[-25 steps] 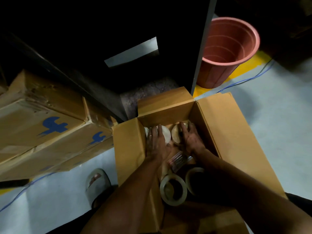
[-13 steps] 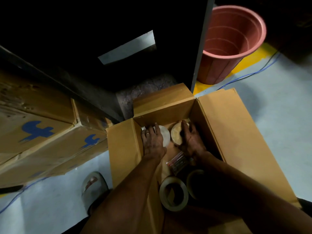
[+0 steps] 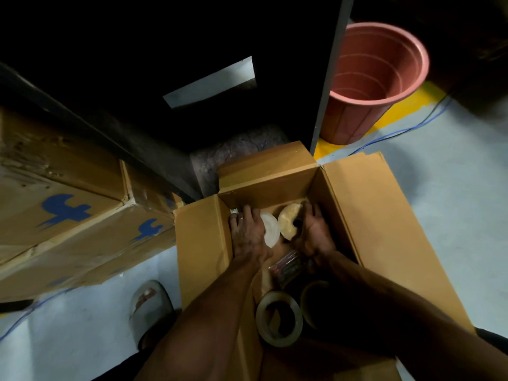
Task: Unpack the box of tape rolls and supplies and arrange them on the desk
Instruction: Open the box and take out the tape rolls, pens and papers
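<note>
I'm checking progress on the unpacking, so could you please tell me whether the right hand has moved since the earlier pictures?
No, not noticeably. The right hand stays curled on the tan tape roll near the cardboard box's far wall; only the camera shifted.

The right hand [image 3: 312,232] now curls around the tan tape roll [image 3: 288,220] and tips it up. The left hand [image 3: 248,232] slides left off the white roll [image 3: 270,229].

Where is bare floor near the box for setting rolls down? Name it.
Free: pale floor right of the open box, below the blue cable; a smaller strip between the box and the sandalled foot. Crowded: inside the box, both hands among tape rolls.
</note>
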`<state>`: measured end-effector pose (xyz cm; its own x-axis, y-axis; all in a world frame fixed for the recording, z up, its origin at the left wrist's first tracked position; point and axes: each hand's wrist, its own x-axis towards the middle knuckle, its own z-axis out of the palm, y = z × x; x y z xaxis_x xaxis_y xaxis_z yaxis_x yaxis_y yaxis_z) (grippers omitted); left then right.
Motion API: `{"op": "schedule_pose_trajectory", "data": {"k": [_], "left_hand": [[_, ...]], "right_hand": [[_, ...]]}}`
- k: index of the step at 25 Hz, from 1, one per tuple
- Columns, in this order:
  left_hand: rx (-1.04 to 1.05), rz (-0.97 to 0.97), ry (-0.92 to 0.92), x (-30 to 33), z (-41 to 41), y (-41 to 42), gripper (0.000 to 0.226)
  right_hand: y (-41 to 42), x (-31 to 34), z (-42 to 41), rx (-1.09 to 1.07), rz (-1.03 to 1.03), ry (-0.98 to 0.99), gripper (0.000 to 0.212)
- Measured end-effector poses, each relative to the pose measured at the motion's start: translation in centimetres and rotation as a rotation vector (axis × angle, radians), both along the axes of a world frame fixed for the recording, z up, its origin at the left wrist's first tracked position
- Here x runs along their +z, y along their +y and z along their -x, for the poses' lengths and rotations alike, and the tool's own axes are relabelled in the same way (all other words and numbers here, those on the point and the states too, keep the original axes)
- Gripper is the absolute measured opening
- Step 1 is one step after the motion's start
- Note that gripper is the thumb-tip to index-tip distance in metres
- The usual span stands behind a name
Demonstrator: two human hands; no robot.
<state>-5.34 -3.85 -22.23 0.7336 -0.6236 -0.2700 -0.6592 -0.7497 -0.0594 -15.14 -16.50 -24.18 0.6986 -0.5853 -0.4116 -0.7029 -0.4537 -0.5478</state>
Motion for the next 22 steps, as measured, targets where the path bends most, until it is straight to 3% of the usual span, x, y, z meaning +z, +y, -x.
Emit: {"op": "schedule_pose_trajectory", "data": {"k": [4, 11, 15, 22], "left_hand": [[0.016, 0.032, 0.037, 2.2, 0.5, 0.6, 0.095], [0.100, 0.119, 0.041, 7.3, 2.1, 1.4, 0.107], [0.235, 0.328, 0.229, 11.3, 2.1, 3.1, 0.108], [0.335, 0.763, 0.329, 19.7, 3.7, 6.4, 0.106]], "right_hand": [[-0.2, 2.5, 0.2, 0.126, 0.167, 0.011, 0.087], [-1.5, 8.2, 1.4, 0.305, 0.330, -0.172, 0.085], [-1.6, 12.3, 1.9, 0.300, 0.250, -0.244, 0.093], [0.4, 21.4, 4.2, 0.101, 0.113, -0.459, 0.104]]}}
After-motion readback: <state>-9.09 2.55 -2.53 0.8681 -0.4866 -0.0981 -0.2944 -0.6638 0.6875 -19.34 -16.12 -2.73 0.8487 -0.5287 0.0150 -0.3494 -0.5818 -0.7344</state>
